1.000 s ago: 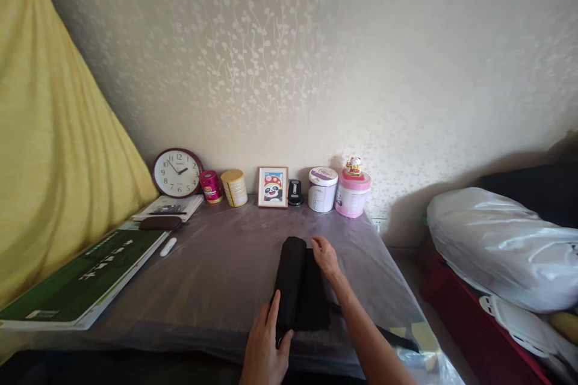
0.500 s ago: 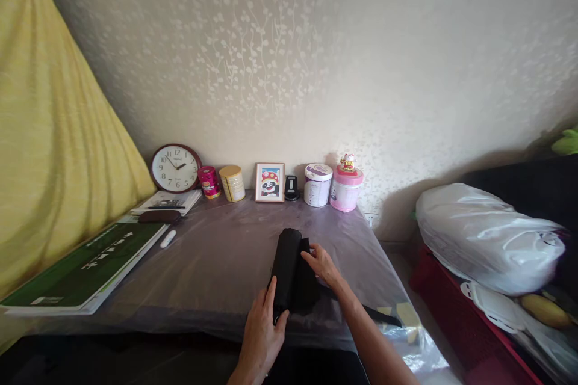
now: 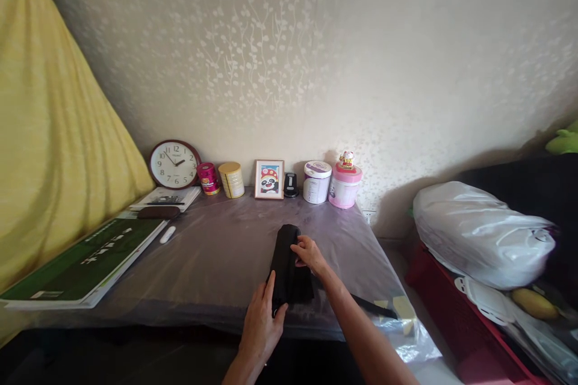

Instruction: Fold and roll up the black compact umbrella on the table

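Observation:
A black fabric roll point(image 3: 283, 264) lies lengthwise on the plastic-covered table point(image 3: 217, 252), with a loose flap along its right side. My left hand point(image 3: 261, 320) grips the near end, thumb on one side and fingers along the left edge. Near the far end, my right hand point(image 3: 309, 254) is closed on the flap's edge and has it drawn against the roll. What is inside the roll cannot be seen. A black strap point(image 3: 374, 307) stretches to the right on the table, partly hidden behind my right forearm.
Along the wall stand a clock point(image 3: 175, 163), tins, a framed panda picture point(image 3: 270, 180) and two tubs, one topped by a figurine point(image 3: 347, 160). A green book point(image 3: 85, 261) and a white pen-like object point(image 3: 167, 234) lie left. Right of the table, a white bag point(image 3: 481, 231) rests on a red crate point(image 3: 445, 307).
My right hand has moved left and slightly up, bringing the flap over against the roll. My left hand has stayed on the near end. The view has shifted slightly.

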The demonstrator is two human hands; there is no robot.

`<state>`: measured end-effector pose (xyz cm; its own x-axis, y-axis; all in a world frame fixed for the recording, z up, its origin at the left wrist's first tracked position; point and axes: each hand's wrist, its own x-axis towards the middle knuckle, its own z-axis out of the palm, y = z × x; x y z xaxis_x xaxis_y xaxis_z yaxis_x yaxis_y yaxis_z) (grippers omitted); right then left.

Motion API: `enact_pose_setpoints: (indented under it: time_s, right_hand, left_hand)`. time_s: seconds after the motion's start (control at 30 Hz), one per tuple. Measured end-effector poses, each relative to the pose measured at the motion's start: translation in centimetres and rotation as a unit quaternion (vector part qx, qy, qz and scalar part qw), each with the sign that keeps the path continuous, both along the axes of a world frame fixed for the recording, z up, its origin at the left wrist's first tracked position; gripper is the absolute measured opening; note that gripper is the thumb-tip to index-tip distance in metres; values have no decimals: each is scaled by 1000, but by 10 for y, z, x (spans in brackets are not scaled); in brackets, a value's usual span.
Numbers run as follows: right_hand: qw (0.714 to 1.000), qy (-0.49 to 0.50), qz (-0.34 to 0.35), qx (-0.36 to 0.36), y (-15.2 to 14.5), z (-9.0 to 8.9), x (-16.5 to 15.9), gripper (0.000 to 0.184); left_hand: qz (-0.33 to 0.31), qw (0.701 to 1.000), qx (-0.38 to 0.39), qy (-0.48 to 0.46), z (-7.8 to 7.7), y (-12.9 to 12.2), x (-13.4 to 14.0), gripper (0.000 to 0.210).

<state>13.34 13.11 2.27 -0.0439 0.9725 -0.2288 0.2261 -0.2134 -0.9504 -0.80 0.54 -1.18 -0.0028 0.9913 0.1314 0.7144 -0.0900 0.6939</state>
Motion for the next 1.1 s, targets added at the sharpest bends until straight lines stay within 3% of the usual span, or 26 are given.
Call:
enact_pose_setpoints:
  time_s: [0.17,0.4,0.63,0.83,0.97,1.03,1.1]
  right_hand:
    - [1000,13,-9,1,2,-9,4,26]
    - [988,-44,-122,82,15,-28,6,16]
    - [975,-81,-174,113,13,-33,-11,46]
    - [957,-164,-197,133,6,-31,-36,72]
    - [946,-218,-198,137,5,-35,-41,70]
    - [945,-229,-191,135,6,-38,-41,70]
    - [943,-237,-186,142,6,-40,-40,70]
  left_hand:
    - [-4,1000,17,3,-5,1,0,59]
    - [-1,998,12,63,-1,0,8,62]
    - [10,974,17,226,-2,-3,23,67]
    - [19,954,21,299,-4,-3,39,65]
    - [-13,976,-19,216,-6,-1,30,72]
    - [-58,993,-29,103,-12,-2,18,75]
    - [-29,999,-5,-32,-20,-6,8,70]
